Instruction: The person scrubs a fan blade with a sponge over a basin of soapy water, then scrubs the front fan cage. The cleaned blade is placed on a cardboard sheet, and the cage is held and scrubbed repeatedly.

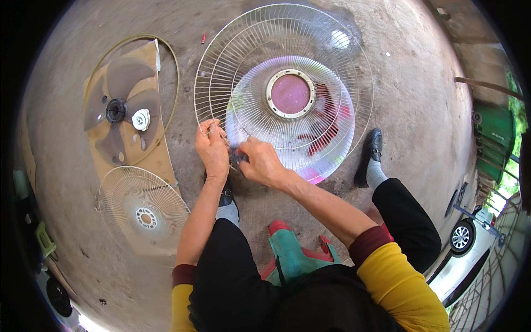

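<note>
A round wire fan guard (249, 50) stands tilted before me, over a shallow basin (242, 120) with a printed pattern. With its fingers around the guard's left rim, my left hand (213, 151) grips the wires. My right hand (261, 159) is closed on a small dark object (238, 157), perhaps a brush or cloth, against the lower left wires; blur hides what it is. At the guard's centre is a pale ring (270, 93), through which a pink surface shows.
On cardboard (166, 168) at left lie a grey fan blade (128, 76), a white plastic knob (141, 119) and a thin hoop (177, 83). A second fan guard (120, 195) overlaps the cardboard. A small red object (203, 38) is on the concrete floor. A green-and-red stool (290, 253) stands beneath me.
</note>
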### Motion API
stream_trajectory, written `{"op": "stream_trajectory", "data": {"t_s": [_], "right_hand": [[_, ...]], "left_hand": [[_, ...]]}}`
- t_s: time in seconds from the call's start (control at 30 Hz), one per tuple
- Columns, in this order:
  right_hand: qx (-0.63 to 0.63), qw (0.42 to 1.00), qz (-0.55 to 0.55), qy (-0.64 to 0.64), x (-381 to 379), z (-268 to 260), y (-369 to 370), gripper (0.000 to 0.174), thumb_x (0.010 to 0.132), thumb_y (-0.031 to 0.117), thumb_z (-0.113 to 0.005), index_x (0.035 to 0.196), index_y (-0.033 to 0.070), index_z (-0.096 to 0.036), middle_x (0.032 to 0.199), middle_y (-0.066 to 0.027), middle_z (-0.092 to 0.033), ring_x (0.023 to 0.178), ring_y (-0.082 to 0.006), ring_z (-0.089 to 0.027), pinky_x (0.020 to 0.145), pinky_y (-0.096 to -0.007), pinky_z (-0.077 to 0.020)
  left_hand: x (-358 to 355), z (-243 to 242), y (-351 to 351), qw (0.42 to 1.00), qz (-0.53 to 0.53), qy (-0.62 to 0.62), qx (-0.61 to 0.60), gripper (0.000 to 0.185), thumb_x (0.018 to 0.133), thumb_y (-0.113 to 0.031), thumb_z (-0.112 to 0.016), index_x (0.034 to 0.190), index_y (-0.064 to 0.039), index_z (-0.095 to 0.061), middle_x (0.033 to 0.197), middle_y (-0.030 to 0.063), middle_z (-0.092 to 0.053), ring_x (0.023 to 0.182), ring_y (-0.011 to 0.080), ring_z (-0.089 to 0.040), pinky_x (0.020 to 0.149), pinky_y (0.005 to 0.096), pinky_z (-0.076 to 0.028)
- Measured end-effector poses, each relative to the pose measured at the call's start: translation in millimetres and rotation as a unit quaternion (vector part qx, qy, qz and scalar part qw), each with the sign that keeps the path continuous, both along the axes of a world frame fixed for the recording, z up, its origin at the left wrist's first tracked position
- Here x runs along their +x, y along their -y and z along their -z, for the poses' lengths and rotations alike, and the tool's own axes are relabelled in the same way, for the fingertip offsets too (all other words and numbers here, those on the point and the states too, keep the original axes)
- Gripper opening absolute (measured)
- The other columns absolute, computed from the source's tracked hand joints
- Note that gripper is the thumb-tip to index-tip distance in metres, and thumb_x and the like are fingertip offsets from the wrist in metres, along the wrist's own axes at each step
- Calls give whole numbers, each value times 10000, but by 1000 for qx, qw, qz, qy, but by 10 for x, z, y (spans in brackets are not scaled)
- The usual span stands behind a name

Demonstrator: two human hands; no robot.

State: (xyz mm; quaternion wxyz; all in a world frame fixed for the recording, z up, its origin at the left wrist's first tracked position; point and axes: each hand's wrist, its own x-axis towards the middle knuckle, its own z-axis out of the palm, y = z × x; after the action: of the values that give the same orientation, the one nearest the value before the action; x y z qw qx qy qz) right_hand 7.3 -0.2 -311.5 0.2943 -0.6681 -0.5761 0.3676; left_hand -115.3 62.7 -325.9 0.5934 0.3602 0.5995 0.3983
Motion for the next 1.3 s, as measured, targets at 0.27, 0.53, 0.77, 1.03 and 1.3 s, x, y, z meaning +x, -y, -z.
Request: {"op": "stream_trajectory", "data": {"t_s": [0.27, 0.53, 0.77, 1.03, 1.3], "right_hand": [[-120, 950, 238, -161, 975, -455, 620, 381, 719, 70, -678, 1094, 10, -653, 921, -90, -632, 794, -162, -601, 679, -294, -492], [-20, 957, 268, 106, 1068, 320, 361, 682, 766, 116, -669, 1414, 138, -456, 975, -84, -562, 751, -213, -567, 713, -322, -483], [23, 961, 242, 129, 929, 614, 137, 617, 779, 140, -682, 1367, 124, -497, 1073, -153, -596, 836, -316, -617, 768, -393, -500], [84, 970, 227, 24, 963, 652, 399, 529, 772, 135, -687, 1272, 58, -535, 1051, -177, -589, 955, -367, -594, 826, -427, -486], [-32, 971, -71, 224, 816, 479, 799, 471, 756, 266, -709, 1185, 169, -543, 1120, -157, -542, 1021, -355, -545, 834, -464, -440]], "left_hand": [[28, -71, -189, 991, -48, 45, 118, 226, 1012, -130, -424, 1183, 16, -450, 900, 94, -549, 679, 140, -572, 547, 267, -511], [-234, 82, 432, 988, 41, 40, 140, 473, 965, -99, -498, 1377, 6, -292, 1158, 149, -512, 871, 195, -561, 781, 309, -498], [-380, -1026, -397, 942, 143, -97, 288, 1007, 763, -334, -731, 1504, -15, -127, 1394, 200, -451, 1285, 292, -472, 1039, 421, -401], [250, -2057, -1112, 861, 209, -275, 374, 356, 903, -4, -593, 1259, -4, -580, 1053, 80, -671, 911, 152, -640, 798, 283, -526], [-153, -1593, -551, 912, 15, -234, 336, 243, 970, -19, -469, 1160, 92, -572, 1043, 148, -662, 877, 192, -651, 771, 318, -557]]}}
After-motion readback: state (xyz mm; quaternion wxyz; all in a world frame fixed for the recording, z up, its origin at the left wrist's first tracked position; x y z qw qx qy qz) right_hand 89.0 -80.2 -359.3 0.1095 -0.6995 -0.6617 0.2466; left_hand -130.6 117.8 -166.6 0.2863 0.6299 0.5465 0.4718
